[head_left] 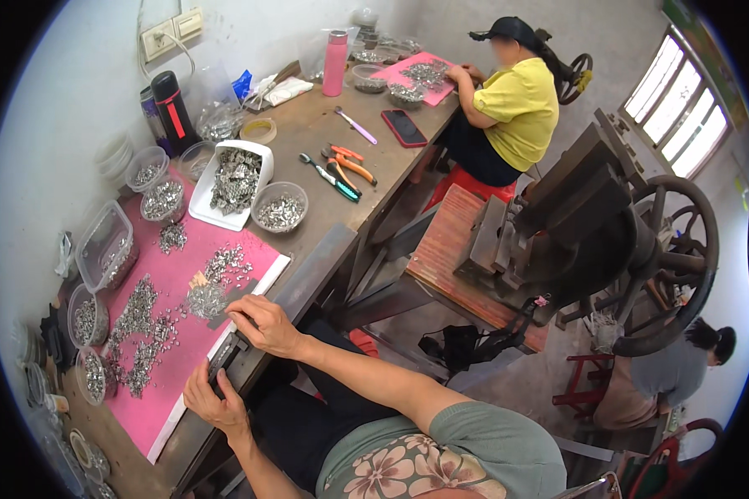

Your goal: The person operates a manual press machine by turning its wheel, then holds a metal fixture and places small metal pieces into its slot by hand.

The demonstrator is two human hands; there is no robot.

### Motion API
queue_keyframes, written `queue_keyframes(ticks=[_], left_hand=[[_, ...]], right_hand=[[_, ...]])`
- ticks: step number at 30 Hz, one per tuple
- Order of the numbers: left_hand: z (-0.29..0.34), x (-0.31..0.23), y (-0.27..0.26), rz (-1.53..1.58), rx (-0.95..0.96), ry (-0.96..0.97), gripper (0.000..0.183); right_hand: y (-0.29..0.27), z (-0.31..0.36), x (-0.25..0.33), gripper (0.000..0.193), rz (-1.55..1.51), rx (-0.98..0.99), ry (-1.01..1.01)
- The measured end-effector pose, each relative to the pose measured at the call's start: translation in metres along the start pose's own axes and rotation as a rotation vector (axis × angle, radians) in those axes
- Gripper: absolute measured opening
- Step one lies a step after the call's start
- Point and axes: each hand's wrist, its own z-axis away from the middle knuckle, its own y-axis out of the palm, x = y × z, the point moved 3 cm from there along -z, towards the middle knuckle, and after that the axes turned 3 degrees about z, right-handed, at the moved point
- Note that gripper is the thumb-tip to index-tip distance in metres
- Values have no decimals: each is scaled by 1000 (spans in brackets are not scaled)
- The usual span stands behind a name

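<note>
My right hand (268,327) is closed in a pinch above the front edge of a pink work sheet (204,239). What its fingertips hold is too small to make out. Nearer the lower left, my left hand (215,402) has its fingers bent and thumb close to them, at a small dark metal fixture (227,353) on the table edge. Anything between those fingers is hidden. Beyond my right fingertips lies a round clump of small silvery metal parts (206,301). A loose pile of similar parts (146,341) spreads farther left on the sheet.
Clear tubs (280,208) and a white tray (262,179) of metal pieces border the sheet. Pliers (349,166), a toothbrush (331,176) and a phone (404,129) lie beyond. One co-worker (516,100) sits at the far end, another at lower right. A press (574,200) stands right.
</note>
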Motion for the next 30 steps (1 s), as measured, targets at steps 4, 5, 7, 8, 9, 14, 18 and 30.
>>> queue_keyframes(ticks=[4, 5, 7, 8, 9, 14, 18, 30], left_hand=[[0, 1, 1, -5, 0, 2, 31], [1, 2, 1, -7, 0, 1, 31], [1, 1, 1, -3, -5, 5, 31], [1, 1, 1, -5, -5, 4, 31], [0, 1, 1, -7, -5, 6, 31], [2, 3, 1, -13, -5, 4, 31], [1, 1, 0, -13, -6, 10, 31], [-1, -1, 1, -11, 7, 7, 31]], right_hand=[[1, 1, -1, 7, 8, 4, -10], [2, 1, -1, 7, 14, 7, -14], [2, 1, -1, 7, 17, 6, -21], [3, 2, -1, 8, 22, 4, -27], [3, 2, -1, 8, 21, 5, -26], [4, 2, -2, 7, 31, 2, -49], [4, 2, -1, 7, 33, -1, -63], [1, 1, 0, 9, 63, -3, -75]])
